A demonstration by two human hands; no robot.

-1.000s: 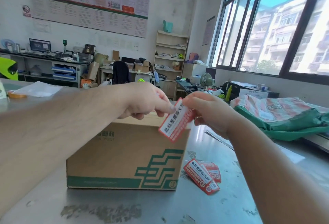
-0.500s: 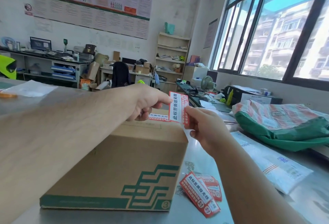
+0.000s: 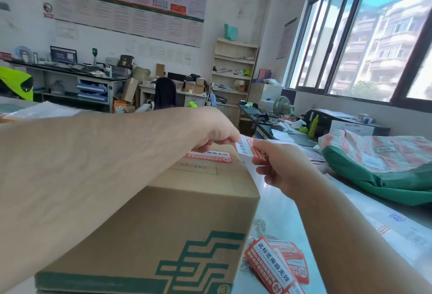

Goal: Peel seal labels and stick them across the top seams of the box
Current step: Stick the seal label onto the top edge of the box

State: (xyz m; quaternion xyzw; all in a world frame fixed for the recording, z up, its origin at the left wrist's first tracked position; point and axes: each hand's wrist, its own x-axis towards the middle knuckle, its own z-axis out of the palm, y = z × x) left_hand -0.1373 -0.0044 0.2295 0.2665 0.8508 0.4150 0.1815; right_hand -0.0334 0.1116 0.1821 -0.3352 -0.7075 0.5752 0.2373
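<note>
Above the box [image 3: 163,211] — left hand [image 3: 210,130] and right hand [image 3: 280,167] pinch a label [image 3: 244,148].

Loose seal labels [image 3: 272,264], on table [image 3: 275,207] right of box [image 3: 140,235]: black 此标签撕毁无效 on a white band with red surround, 封 in a circle at the near end; small white print on the red is illegible

Stuck label [image 3: 208,156], box top, far edge: same line upside down, 撕毁无效 readable, circled 封 at right end

Held label [image 3: 245,147]: black characters, too foreshortened to read

Box front: green stepped emblem [image 3: 198,263], circled 3 at lower right corner

Wall: no-smoking sign [image 3: 48,8]; poster [image 3: 128,1] print too small
</note>
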